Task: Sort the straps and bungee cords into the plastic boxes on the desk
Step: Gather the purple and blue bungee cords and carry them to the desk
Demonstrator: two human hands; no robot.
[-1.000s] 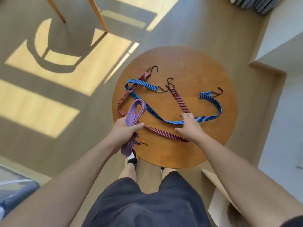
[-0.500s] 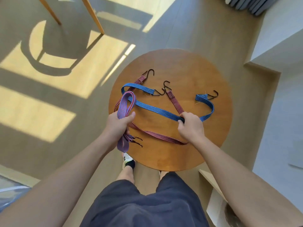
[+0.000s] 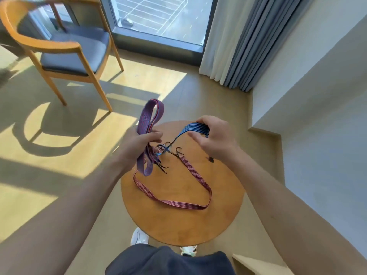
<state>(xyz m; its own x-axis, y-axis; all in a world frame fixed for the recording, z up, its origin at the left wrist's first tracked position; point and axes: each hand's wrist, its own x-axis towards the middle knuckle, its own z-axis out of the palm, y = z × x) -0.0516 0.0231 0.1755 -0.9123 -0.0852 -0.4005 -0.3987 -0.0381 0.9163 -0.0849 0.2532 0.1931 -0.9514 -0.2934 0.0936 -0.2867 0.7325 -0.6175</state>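
Gripping folded purple cord (image 3: 148, 124) in left hand (image 3: 139, 143), pinching blue cord (image 3: 198, 128) in right hand (image 3: 213, 139). Likely light, limp, stretchy. Watch tangled hooks (image 3: 178, 150) just below hands.

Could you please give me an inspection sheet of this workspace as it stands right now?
Surface: round wooden table, standing on a sunlit floor.
Job's things: purple cord, folded into a bundle and lifted off the table; blue cord, lifted at its bend, running down to the hooks; red cord, lying in a loop on the table. Plastic boxes: nothing seen.
Clutter: small dark bit on the table, too small to tell.
Hands: left hand grips the purple cord; right hand pinches the blue cord.
Cables: nothing seen.
Surroundings: wooden chair, window, curtain, white wall.
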